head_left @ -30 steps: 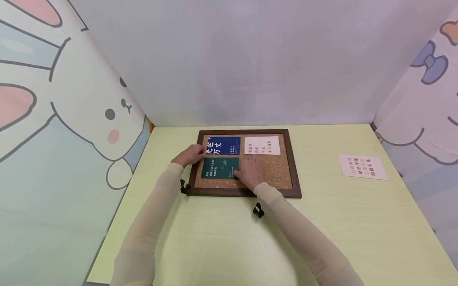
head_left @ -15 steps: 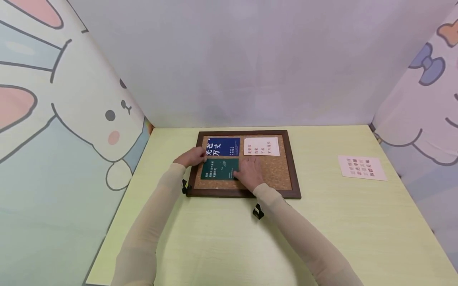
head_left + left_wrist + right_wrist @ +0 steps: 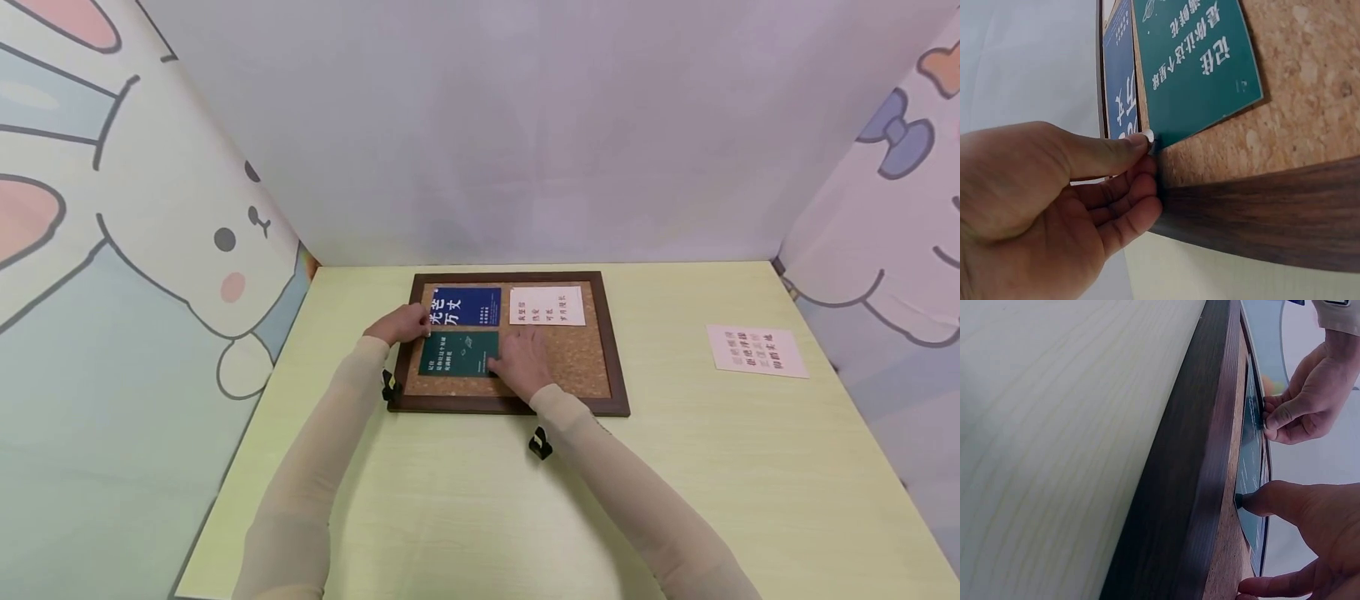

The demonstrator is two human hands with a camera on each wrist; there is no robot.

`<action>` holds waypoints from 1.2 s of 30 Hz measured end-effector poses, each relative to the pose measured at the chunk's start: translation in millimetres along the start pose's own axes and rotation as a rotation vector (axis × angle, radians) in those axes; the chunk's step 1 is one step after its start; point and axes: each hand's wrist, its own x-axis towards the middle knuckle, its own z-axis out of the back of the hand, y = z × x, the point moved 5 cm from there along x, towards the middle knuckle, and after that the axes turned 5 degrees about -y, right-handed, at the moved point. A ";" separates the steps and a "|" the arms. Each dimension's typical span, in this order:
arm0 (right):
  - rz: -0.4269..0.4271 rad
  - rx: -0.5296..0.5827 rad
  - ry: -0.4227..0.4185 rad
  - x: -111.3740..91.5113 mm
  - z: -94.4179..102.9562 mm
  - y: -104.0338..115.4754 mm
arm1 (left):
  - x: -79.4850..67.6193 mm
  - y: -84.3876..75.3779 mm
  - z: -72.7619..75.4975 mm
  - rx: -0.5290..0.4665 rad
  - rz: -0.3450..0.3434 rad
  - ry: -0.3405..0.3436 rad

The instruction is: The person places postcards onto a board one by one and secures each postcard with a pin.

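A green card (image 3: 459, 353) with white writing lies on the framed corkboard (image 3: 581, 358), below a blue card (image 3: 476, 306). At the green card's upper left corner, the left hand (image 3: 1085, 194) pinches a small white pushpin (image 3: 1149, 135) between thumb and index finger. The pin's point is hidden. The right hand (image 3: 522, 360) rests over the green card's right edge. Its thumb presses on the card near the lower right corner, as the right wrist view shows, while its other fingers reach out across the cork.
A white card (image 3: 547, 305) with red writing is on the board's upper right part. To the right of the board, a pale pink card (image 3: 757, 350) lies on the light wooden table (image 3: 450, 500). Cartoon-printed walls rise at both sides, with a plain one behind.
Both hands keep their places at the green card, and the cards stay where they were. Only the head view shifts slightly.
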 end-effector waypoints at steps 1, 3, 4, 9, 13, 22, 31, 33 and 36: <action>0.003 -0.003 -0.002 0.1 -0.1 0.0 | 0.3 0.1 0.0 -0.002 0.009 -0.002; 0.005 -0.007 -0.006 -0.1 0.1 0.1 | 1.2 0.5 0.0 -0.005 0.027 -0.009; 0.006 -0.010 -0.007 -0.2 0.3 0.2 | 1.5 0.5 0.1 -0.010 0.037 -0.013; 0.005 -0.012 -0.003 -0.6 0.6 0.4 | 3.0 0.9 0.0 -0.017 0.057 -0.030; 0.005 0.002 0.005 -0.6 0.4 0.3 | 4.2 2.5 -0.6 -0.024 0.067 -0.037; 0.023 -0.012 0.011 -0.6 0.3 0.3 | 5.1 3.5 -2.3 -0.048 0.090 -0.055; 0.021 -0.026 0.021 -0.5 -0.5 1.0 | 6.3 3.5 -5.6 -0.054 0.111 -0.083; 0.018 -0.031 0.025 -0.4 -0.4 1.1 | 7.3 3.4 -5.9 -0.037 0.109 -0.092; 0.011 -0.040 0.027 -0.2 -0.3 1.3 | 9.3 3.0 -6.5 -0.020 0.110 -0.107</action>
